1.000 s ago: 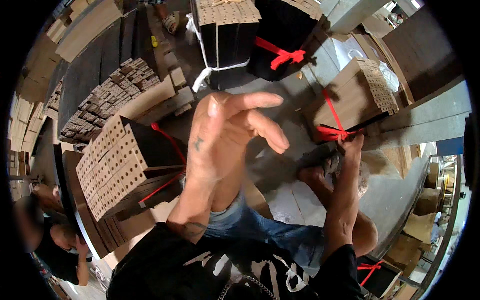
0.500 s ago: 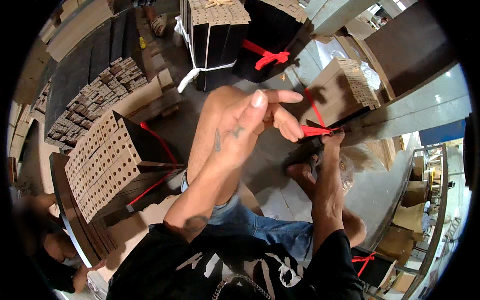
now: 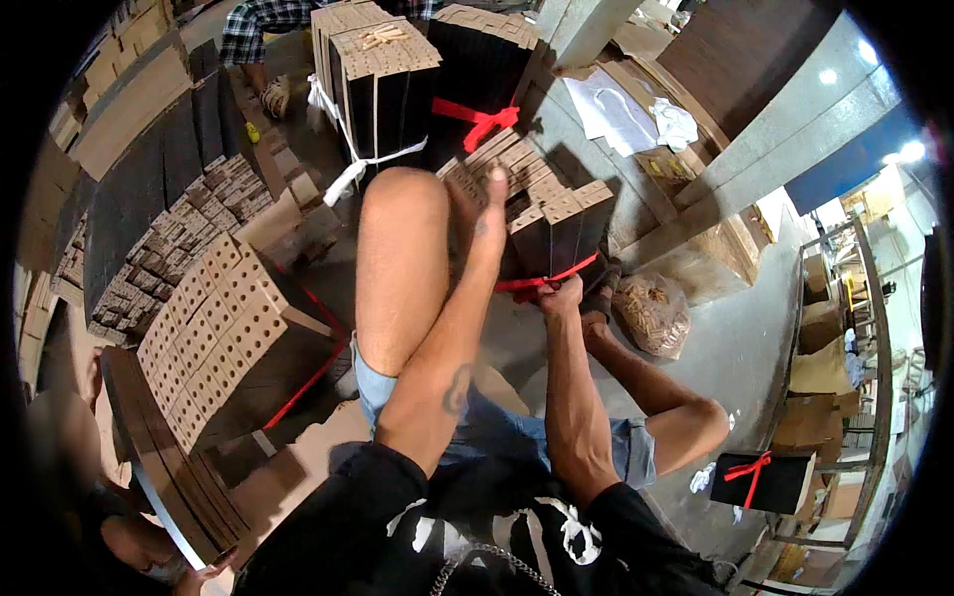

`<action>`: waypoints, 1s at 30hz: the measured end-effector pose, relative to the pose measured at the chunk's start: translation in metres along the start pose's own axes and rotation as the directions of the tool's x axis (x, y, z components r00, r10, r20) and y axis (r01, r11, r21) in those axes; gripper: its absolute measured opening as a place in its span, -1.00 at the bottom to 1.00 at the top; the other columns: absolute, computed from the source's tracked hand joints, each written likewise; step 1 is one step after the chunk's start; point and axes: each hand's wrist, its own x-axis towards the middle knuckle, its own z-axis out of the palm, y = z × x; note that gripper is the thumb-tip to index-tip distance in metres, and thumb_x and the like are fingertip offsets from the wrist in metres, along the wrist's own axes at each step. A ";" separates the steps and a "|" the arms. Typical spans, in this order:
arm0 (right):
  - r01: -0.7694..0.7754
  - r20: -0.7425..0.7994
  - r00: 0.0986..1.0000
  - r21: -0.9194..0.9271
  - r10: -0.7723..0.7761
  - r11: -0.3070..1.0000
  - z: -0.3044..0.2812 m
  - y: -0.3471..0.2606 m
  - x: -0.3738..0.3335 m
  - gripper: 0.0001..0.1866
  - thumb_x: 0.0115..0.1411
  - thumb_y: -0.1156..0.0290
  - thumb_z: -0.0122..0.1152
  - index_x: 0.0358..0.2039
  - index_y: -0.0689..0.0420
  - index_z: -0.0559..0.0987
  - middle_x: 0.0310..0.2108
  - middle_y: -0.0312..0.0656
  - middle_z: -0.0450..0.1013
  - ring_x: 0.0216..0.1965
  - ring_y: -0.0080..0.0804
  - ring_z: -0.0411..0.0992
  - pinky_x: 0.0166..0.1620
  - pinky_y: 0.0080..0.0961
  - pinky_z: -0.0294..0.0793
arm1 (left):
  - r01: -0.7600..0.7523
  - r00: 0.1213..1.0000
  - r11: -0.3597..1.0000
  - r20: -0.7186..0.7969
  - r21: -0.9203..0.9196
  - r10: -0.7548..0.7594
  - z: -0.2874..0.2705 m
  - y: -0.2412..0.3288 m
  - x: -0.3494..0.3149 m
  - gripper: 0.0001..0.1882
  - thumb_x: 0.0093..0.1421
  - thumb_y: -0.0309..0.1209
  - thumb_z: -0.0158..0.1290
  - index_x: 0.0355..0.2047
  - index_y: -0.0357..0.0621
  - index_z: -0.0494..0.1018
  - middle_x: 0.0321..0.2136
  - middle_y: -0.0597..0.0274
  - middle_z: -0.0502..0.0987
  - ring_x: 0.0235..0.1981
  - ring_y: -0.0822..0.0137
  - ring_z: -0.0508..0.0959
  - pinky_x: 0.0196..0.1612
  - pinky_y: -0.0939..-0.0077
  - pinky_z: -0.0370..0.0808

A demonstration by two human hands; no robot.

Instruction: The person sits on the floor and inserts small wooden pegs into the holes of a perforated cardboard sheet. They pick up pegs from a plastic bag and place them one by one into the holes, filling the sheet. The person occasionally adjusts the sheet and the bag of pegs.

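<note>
Our right hand (image 3: 561, 295) is closed on the red strap (image 3: 576, 267) around the bundle of drilled boards (image 3: 542, 248), which stands before us with a clear bag of dowels (image 3: 651, 316) near its right. Our left hand (image 3: 484, 207) lies at the bundle's left side, though we cannot tell whether it grips.

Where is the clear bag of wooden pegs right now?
In the head view, the bag of pegs sits right of centre on the floor, just right of the person's right foot and right hand.
</note>
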 end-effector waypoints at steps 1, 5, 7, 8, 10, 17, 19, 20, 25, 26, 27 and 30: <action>0.010 -0.052 0.999 -0.016 -0.011 1.000 -0.006 0.008 -0.002 -0.75 0.32 0.16 -0.12 -0.33 -0.03 0.49 -0.53 -0.29 0.40 -0.64 -0.47 0.26 -0.70 -0.65 0.04 | -0.038 0.999 0.999 -0.007 -0.015 0.037 -0.014 -0.012 0.004 0.01 0.23 0.32 -0.01 0.39 -0.27 0.09 0.32 -0.03 0.25 0.34 0.12 0.22 0.37 0.32 0.09; 0.031 0.023 0.999 -0.070 -0.029 0.997 -0.024 -0.005 -0.017 -0.78 0.33 0.19 -0.12 -0.33 -0.03 0.46 -0.47 -0.18 0.41 -0.62 -0.46 0.28 -0.73 -0.66 0.05 | -0.033 0.999 0.999 -0.006 -0.038 0.033 -0.025 0.005 -0.026 0.08 0.25 0.27 0.01 0.44 -0.33 -0.11 0.40 -0.06 0.10 0.39 0.17 0.13 0.37 0.34 0.08; 0.076 0.031 0.997 -0.054 -0.074 0.996 -0.030 -0.016 -0.022 -0.84 0.35 0.22 -0.21 -0.28 -0.07 0.36 -0.44 -0.14 0.37 -0.60 -0.46 0.23 -0.68 -0.70 0.16 | 0.015 1.000 0.997 -0.007 -0.071 -0.015 -0.021 0.031 -0.051 0.10 0.26 0.26 0.00 0.44 -0.39 -0.15 0.40 -0.11 0.09 0.39 0.15 0.14 0.36 0.36 0.11; 0.100 0.029 0.995 -0.051 -0.099 0.994 -0.034 -0.015 -0.023 -0.86 0.37 0.23 -0.24 -0.25 -0.09 0.32 -0.42 -0.12 0.37 -0.59 -0.47 0.22 -0.66 -0.73 0.21 | 0.003 1.000 0.995 0.021 -0.095 -0.001 -0.021 0.034 -0.054 0.10 0.27 0.26 -0.01 0.44 -0.38 -0.16 0.40 -0.13 0.09 0.39 0.15 0.14 0.36 0.36 0.12; 0.048 0.040 0.998 -0.077 -0.045 0.996 -0.019 -0.025 -0.039 -0.88 0.37 0.25 -0.23 -0.21 -0.09 0.32 -0.42 -0.13 0.38 -0.59 -0.47 0.22 -0.65 -0.73 0.22 | -0.061 0.998 0.998 0.033 -0.012 0.062 -0.019 0.032 -0.047 0.04 0.29 0.17 0.03 0.43 -0.38 -0.12 0.34 -0.18 0.22 0.34 0.09 0.25 0.33 0.35 0.19; 0.007 0.014 1.000 -0.087 -0.006 0.996 0.007 -0.018 -0.110 -0.86 0.41 0.31 -0.29 -0.12 -0.04 0.29 -0.38 -0.10 0.37 -0.52 -0.45 0.27 -0.65 -0.70 0.18 | -0.503 0.813 0.725 -0.028 0.471 0.582 -0.010 0.032 -0.054 -0.25 0.26 -0.25 0.10 0.33 -0.44 0.13 0.24 -0.43 0.27 0.28 -0.23 0.29 0.31 0.18 0.23; -0.012 -0.043 0.999 -0.055 0.009 0.998 0.011 -0.009 -0.132 -0.86 0.42 0.29 -0.26 -0.09 -0.04 0.28 -0.38 -0.11 0.37 -0.53 -0.44 0.27 -0.65 -0.71 0.17 | -0.508 0.845 0.788 0.025 0.348 0.534 -0.014 0.041 -0.061 -0.28 0.23 -0.33 0.10 0.33 -0.41 0.15 0.29 -0.48 0.17 0.31 -0.29 0.20 0.37 0.03 0.06; -0.043 -0.053 0.998 -0.013 0.042 0.999 0.008 -0.003 -0.138 -0.87 0.42 0.30 -0.25 -0.11 -0.04 0.29 -0.38 -0.12 0.37 -0.54 -0.47 0.25 -0.66 -0.71 0.16 | -0.520 0.829 0.739 0.045 0.428 0.558 -0.020 0.046 -0.064 -0.28 0.23 -0.34 0.10 0.33 -0.41 0.15 0.28 -0.48 0.17 0.32 -0.29 0.18 0.36 0.01 0.06; -0.199 0.158 0.972 0.172 0.172 0.965 -0.026 0.013 -0.151 -0.85 0.43 0.33 -0.22 -0.24 -0.01 0.35 -0.37 -0.18 0.37 -0.63 -0.61 0.17 -0.67 -0.70 0.10 | -0.562 0.811 0.647 0.190 0.515 0.554 -0.021 0.072 -0.103 -0.29 0.23 -0.35 0.07 0.34 -0.38 0.16 0.30 -0.42 0.17 0.37 -0.20 0.12 0.39 0.01 -0.05; -0.164 0.097 0.984 0.183 0.148 0.969 -0.022 0.014 -0.170 -0.78 0.43 0.33 -0.23 -0.39 0.01 0.33 -0.50 -0.29 0.29 -0.67 -0.65 0.09 -0.67 -0.68 0.06 | -0.597 0.795 0.642 0.243 0.481 0.557 -0.024 0.070 -0.108 -0.16 0.11 -0.41 0.14 0.36 -0.41 0.08 0.29 -0.58 0.05 0.28 -0.38 0.10 0.33 -0.09 0.04; -0.134 0.074 0.990 0.174 0.123 0.976 -0.035 0.015 -0.167 -0.76 0.43 0.31 -0.23 -0.42 0.01 0.31 -0.54 -0.33 0.24 -0.67 -0.64 0.07 -0.67 -0.67 0.05 | -0.677 0.728 0.564 0.314 0.473 0.609 -0.022 0.068 -0.114 -0.12 0.08 -0.43 0.16 0.35 -0.48 0.01 0.26 -0.57 0.06 0.25 -0.34 0.13 0.29 -0.14 0.08; -0.150 0.053 0.988 0.158 0.143 0.976 -0.063 0.019 -0.147 -0.67 0.43 0.25 -0.21 -0.53 -0.01 0.21 -0.68 -0.44 0.03 -0.66 -0.58 0.02 -0.63 -0.61 0.05 | -0.625 0.770 0.600 0.266 0.500 0.580 -0.015 0.071 -0.125 -0.10 0.10 -0.34 0.24 0.33 -0.52 0.04 0.05 -0.36 0.24 0.06 -0.11 0.28 0.17 0.07 0.24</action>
